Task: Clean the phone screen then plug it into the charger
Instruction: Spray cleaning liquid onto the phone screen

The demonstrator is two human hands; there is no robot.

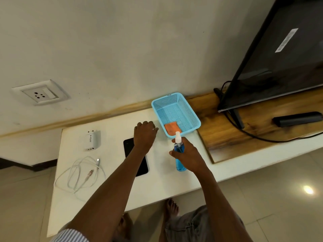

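Note:
A black phone (142, 165) lies flat on the white table (157, 186), partly hidden under my left forearm. My left hand (145, 132) hovers beyond the phone's far end with fingers loosely curled, holding nothing. My right hand (187, 152) grips a blue spray bottle (180, 159) with a white nozzle, standing to the right of the phone. An orange cloth (172, 128) lies in the blue basket (176, 99). A white charger adapter (92, 140) and a coiled white cable (80, 173) lie at the table's left.
A wall socket (41, 94) sits on the wall at the left. A TV (279, 55) stands on a wooden shelf (227, 133) to the right, with a black cable and a dark bar-shaped device (297, 118). My bare feet are below the table edge.

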